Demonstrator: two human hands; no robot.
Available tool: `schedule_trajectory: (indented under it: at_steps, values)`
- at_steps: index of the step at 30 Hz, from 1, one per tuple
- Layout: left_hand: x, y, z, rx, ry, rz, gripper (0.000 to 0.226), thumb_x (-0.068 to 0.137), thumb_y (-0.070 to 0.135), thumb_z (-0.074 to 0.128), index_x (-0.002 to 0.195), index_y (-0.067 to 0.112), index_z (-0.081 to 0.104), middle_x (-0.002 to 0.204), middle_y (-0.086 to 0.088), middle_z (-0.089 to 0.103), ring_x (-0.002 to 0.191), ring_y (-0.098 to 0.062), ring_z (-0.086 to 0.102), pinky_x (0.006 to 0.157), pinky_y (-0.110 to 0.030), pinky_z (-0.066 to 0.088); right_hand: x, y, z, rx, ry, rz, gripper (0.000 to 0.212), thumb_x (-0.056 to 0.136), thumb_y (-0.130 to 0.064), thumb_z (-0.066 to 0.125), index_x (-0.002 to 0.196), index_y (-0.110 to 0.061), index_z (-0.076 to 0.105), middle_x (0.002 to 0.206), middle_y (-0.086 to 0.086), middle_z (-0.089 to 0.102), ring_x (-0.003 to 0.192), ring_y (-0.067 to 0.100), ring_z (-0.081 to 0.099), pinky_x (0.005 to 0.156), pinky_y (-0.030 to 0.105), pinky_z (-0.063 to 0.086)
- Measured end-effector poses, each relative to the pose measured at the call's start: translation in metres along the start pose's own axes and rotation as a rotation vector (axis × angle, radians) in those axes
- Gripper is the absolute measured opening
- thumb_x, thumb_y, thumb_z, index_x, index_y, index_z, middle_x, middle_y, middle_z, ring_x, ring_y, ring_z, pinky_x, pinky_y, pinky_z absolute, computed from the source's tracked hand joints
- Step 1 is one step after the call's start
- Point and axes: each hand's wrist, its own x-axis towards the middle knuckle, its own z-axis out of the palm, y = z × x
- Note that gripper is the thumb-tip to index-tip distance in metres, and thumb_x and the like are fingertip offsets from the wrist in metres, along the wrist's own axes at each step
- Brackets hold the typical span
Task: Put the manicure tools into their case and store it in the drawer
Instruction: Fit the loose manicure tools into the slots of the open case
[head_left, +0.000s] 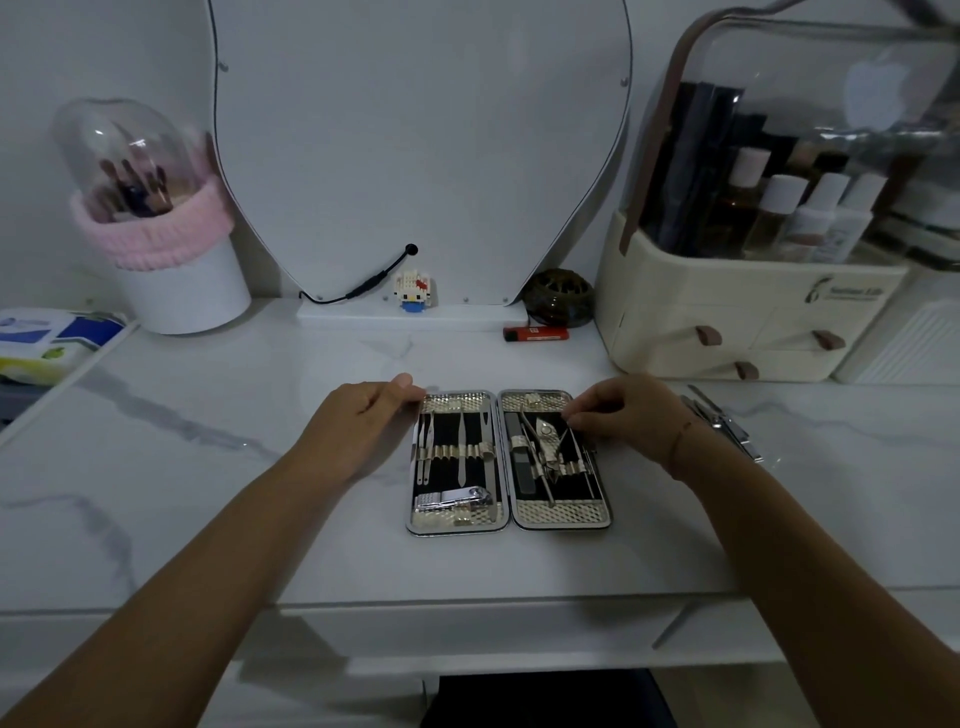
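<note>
The case (508, 460) lies open flat on the white marbled counter (208, 441), its 2 halves side by side, right in front of the person. The left half holds thin tools under an elastic band, with a clipper (460, 500) across its near end. The right half holds a file, scissors and a few slim picks, some sitting loose and crooked.

The left hand (363, 415) rests at the case's far left corner, fingers curled, thumb tip touching the rim; it grips nothing. The right hand (618, 415) is over the right half's far edge, fingertips pinched together on what looks like a thin tool, though it is too small to be sure.

More metal tools (724, 423) lie loose on the counter just right of the right wrist, apart from the case.

Behind, a mirror (421, 145) stands at the wall with a small block figure (413, 291) and a red lighter (535, 333) near its base. A brush holder (171, 249) with a clear dome is far left, and a cream organizer (727, 322) with bottles far right.
</note>
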Motion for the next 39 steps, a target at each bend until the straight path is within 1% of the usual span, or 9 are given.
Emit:
schedule_trajectory:
  at_steps: [4, 9, 14, 19, 26, 29, 32, 37, 39]
  values:
    - [0.002, -0.003, 0.001, -0.011, 0.007, 0.003, 0.04, 0.092, 0.051, 0.041, 0.101, 0.028, 0.072, 0.113, 0.003, 0.069, 0.111, -0.011, 0.059, 0.097, -0.029, 0.041, -0.009, 0.01, -0.01, 0.021, 0.066, -0.012, 0.007, 0.078, -0.016, 0.069, 0.082, -0.021, 0.072, 0.077, -0.006, 0.07, 0.07, 0.002, 0.061, 0.068, 0.01, 0.046]
    - [0.005, -0.011, -0.001, -0.012, -0.002, 0.004, 0.05, 0.081, 0.072, 0.038, 0.096, 0.039, 0.072, 0.109, 0.007, 0.07, 0.108, -0.01, 0.061, 0.103, -0.041, 0.042, -0.018, 0.025, -0.033, 0.084, 0.232, 0.021, 0.005, 0.08, -0.019, 0.068, 0.083, -0.022, 0.069, 0.075, -0.008, 0.067, 0.072, 0.006, 0.06, 0.068, 0.017, 0.043]
    - [0.003, -0.006, 0.001, 0.02, 0.003, -0.001, 0.035, 0.092, 0.054, 0.04, 0.094, 0.039, 0.071, 0.114, 0.003, 0.068, 0.11, -0.014, 0.058, 0.1, -0.035, 0.041, -0.014, 0.004, -0.013, -0.004, 0.111, -0.027, 0.006, 0.079, -0.027, 0.068, 0.084, -0.024, 0.069, 0.079, -0.01, 0.068, 0.076, 0.002, 0.062, 0.068, 0.011, 0.045]
    - [0.004, -0.008, 0.001, -0.015, 0.02, 0.006, 0.028, 0.087, 0.061, 0.042, 0.086, 0.053, 0.069, 0.108, 0.005, 0.071, 0.107, -0.012, 0.062, 0.103, -0.041, 0.042, -0.006, -0.001, 0.006, -0.132, 0.115, 0.025, 0.016, 0.075, -0.029, 0.072, 0.082, -0.014, 0.071, 0.073, -0.004, 0.066, 0.066, 0.004, 0.057, 0.058, 0.011, 0.039]
    - [0.003, -0.005, 0.001, 0.005, 0.012, 0.01, 0.033, 0.092, 0.053, 0.04, 0.09, 0.04, 0.071, 0.109, 0.005, 0.07, 0.109, -0.011, 0.06, 0.1, -0.034, 0.042, -0.006, 0.003, 0.005, -0.015, 0.12, 0.011, 0.003, 0.077, -0.019, 0.071, 0.079, -0.018, 0.071, 0.071, -0.008, 0.066, 0.067, 0.001, 0.058, 0.063, 0.011, 0.042]
    - [0.002, -0.003, 0.001, 0.0, 0.016, 0.008, 0.032, 0.092, 0.051, 0.04, 0.092, 0.039, 0.07, 0.11, 0.004, 0.07, 0.109, -0.011, 0.059, 0.098, -0.031, 0.041, -0.01, 0.016, -0.018, 0.051, 0.266, 0.046, 0.008, 0.077, -0.017, 0.071, 0.084, -0.014, 0.072, 0.072, -0.003, 0.065, 0.067, 0.004, 0.057, 0.066, 0.016, 0.043]
    - [0.001, -0.002, 0.0, 0.01, 0.017, 0.005, 0.037, 0.092, 0.05, 0.04, 0.096, 0.033, 0.072, 0.11, 0.003, 0.07, 0.108, -0.012, 0.06, 0.096, -0.029, 0.041, -0.016, 0.032, -0.046, -0.077, 0.382, 0.109, 0.011, 0.077, -0.017, 0.071, 0.085, -0.01, 0.073, 0.071, 0.003, 0.064, 0.064, 0.006, 0.056, 0.07, 0.018, 0.042]
    - [0.0, 0.004, 0.0, 0.037, 0.018, 0.005, 0.04, 0.094, 0.045, 0.039, 0.103, 0.023, 0.072, 0.108, 0.004, 0.068, 0.105, -0.008, 0.057, 0.085, -0.015, 0.038, -0.016, 0.036, -0.051, -0.265, 0.236, 0.148, 0.009, 0.075, -0.02, 0.072, 0.08, -0.012, 0.073, 0.07, -0.002, 0.065, 0.066, 0.007, 0.057, 0.06, 0.014, 0.038]
    - [-0.001, 0.006, 0.001, 0.044, 0.016, 0.006, 0.041, 0.095, 0.044, 0.039, 0.104, 0.022, 0.072, 0.108, 0.005, 0.068, 0.104, -0.008, 0.057, 0.081, -0.009, 0.035, -0.014, 0.036, -0.046, -0.318, 0.179, 0.159, 0.009, 0.075, -0.021, 0.072, 0.079, -0.013, 0.072, 0.079, 0.004, 0.069, 0.07, 0.012, 0.059, 0.066, 0.02, 0.043]
